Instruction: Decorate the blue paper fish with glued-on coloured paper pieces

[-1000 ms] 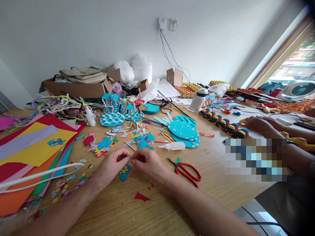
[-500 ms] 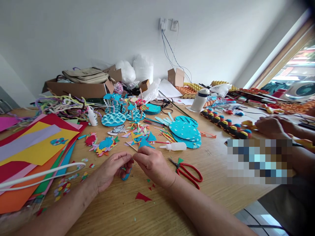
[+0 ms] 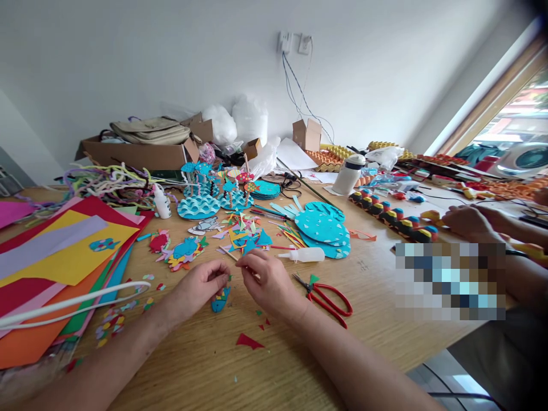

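My left hand [image 3: 209, 283] is closed, with thumb and index fingertip together above a small blue paper fish [image 3: 218, 305] dotted with coloured bits. The fish's upper end lies close under those fingers; I cannot tell if they touch it. My right hand [image 3: 266, 281] is also closed, thumb and forefinger pinched together near the end of a thin pale stick [image 3: 228, 253]. Whatever either pinch holds is too small or hidden. A tiny green scrap [image 3: 230, 278] shows between the hands. Red-handled scissors [image 3: 329, 301] rest to the right of my right hand.
Coloured paper sheets [image 3: 64, 245] and a white cable [image 3: 85, 299] occupy the left. Ahead are paper fish cutouts [image 3: 184, 249], a glue bottle [image 3: 309, 255] and blue discs [image 3: 323, 227]. Red scraps [image 3: 249, 341] lie in front. A co-worker's hands [image 3: 471, 222] are at right.
My hands have drawn apart; the right has shifted slightly up and to the right. More of the blue fish shows beneath my left fingers.
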Demonstrator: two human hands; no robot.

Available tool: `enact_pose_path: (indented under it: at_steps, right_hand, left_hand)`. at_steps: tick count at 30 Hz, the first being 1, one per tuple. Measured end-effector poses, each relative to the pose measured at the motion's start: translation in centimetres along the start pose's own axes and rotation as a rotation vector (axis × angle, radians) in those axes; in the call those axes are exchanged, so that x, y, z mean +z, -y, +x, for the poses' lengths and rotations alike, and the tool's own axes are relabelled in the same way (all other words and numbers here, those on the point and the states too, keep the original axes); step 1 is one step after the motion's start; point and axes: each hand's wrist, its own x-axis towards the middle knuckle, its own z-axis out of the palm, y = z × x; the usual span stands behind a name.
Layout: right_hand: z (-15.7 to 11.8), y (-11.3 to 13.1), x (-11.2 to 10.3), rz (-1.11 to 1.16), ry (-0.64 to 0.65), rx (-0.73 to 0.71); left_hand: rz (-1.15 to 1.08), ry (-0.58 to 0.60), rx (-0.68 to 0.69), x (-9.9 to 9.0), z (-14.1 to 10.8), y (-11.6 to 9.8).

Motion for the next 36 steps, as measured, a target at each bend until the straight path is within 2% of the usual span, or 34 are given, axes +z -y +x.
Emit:
enact_pose_path:
  at_steps: [2,4,7,10,16,21,25,32,36]
  right_hand:
    - [0.3,-0.1,-0.1,0.136,-0.001,0.135]
    - [0.5,-0.1,-0.2,0.233,0.073,0.24]
    - [0.7,0.1,-0.3,0.345,0.207,0.349]
    - [0.7,0.4,-0.1,0.366,0.23,0.377]
    - [0.6,0.4,0.5,0.345,0.149,0.338]
    - [0.6,0.2,0.6,0.264,0.097,0.215]
    - [0.4,-0.1,1.0,0.176,0.117,0.119]
    - [-0.2,-0.8,2.1,0.123,0.191,0.051]
    - [-0.4,-0.9,2.5,0.082,0.203,-0.011]
  left_hand:
    - [0.242,-0.047,0.092,0.0,0.1,-0.3]
    - [0.416,-0.086,0.166,0.0,0.1,-0.5]
    - [0.526,-0.13,0.247,0.2,0.0,-0.6]
    - [0.557,-0.165,0.331,0.3,0.1,-0.3]
    - [0.563,-0.173,0.383,0.3,0.2,0.1]
    - [0.574,-0.173,0.378,0.1,0.2,0.1]
    - [0.608,-0.187,0.342,-0.6,0.5,0.1]
    - [0.762,0.02,0.278,-1.8,-0.2,1.1]
    - [0.727,0.029,0.268,-1.9,-1.2,1.8]
